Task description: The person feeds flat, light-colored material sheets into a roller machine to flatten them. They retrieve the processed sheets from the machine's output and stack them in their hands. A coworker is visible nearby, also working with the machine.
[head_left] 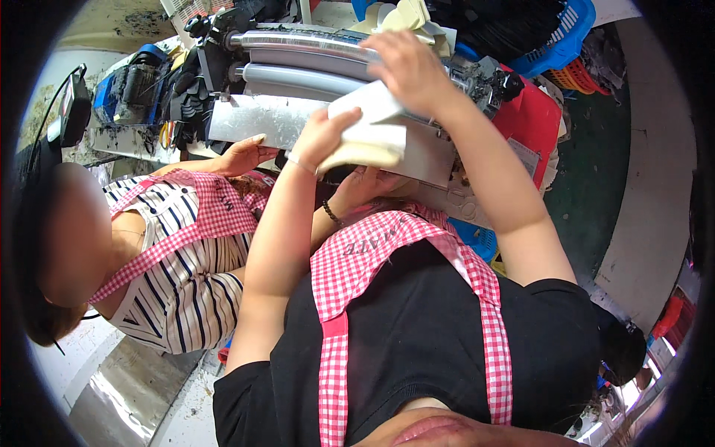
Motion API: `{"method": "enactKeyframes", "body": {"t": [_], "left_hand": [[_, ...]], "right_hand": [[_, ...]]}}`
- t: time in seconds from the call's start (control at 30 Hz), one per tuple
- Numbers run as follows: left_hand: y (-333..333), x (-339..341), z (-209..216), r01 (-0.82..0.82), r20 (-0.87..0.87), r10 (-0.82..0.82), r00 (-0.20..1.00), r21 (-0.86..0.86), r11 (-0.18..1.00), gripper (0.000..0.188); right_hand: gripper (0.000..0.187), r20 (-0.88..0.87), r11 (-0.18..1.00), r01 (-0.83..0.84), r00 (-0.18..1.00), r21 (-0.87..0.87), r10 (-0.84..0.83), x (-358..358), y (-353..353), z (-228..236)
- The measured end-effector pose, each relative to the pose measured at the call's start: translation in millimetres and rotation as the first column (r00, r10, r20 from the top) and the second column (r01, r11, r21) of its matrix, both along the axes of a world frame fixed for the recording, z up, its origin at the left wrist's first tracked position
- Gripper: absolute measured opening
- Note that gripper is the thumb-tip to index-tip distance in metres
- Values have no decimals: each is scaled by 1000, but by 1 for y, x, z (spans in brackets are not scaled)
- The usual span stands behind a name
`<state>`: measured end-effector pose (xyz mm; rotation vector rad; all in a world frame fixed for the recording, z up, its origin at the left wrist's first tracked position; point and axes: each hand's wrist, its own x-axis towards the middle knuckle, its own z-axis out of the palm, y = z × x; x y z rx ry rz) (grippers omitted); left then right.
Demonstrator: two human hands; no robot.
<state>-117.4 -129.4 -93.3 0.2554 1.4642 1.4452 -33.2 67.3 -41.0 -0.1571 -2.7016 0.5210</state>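
My left hand [322,140] is closed on a small stack of white and cream flat pieces [376,141], held in front of a roller machine [313,78]. A white piece [371,103] stands out above the stack, toward the rollers. Over the right part of the rollers is my right hand [413,73], its fingers bent and the thumb apart, with nothing visible between them. The machine has a shiny metal roller [298,41] at the back and a grey one nearer. A metal plate [257,119] slopes out from its front, partly hidden by my left hand and the stack.
At my left a co-worker in a checked apron [186,197] reaches under the plate; one hand [249,154] is at its left edge, another [365,186] below my stack. Cream pieces [406,16] lie behind the rollers. A blue basket [562,41] holds black pieces at the far right.
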Motion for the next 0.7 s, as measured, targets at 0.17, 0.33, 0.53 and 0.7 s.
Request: {"method": "enactKeyframes", "body": {"t": [0.17,0.33,0.53,0.7], "left_hand": [[63,-42,-39,111,-146,-136,980,-166,980,55],[11,-13,42,234,-128,-216,968,154,960,51],[-40,-3,40,133,77,-166,983,326,936,44],[-28,-1,34,119,-109,-88,990,326,938,39]], "right_hand": [[33,577,982,170,796,80,-185,-62,58,-13],[21,327,954,289,911,-76,-250,-55,68,-21],[9,-103,862,-282,929,422,355,32,-26,-27],[19,-41,965,10,999,263,1,32,-11,-17]]}}
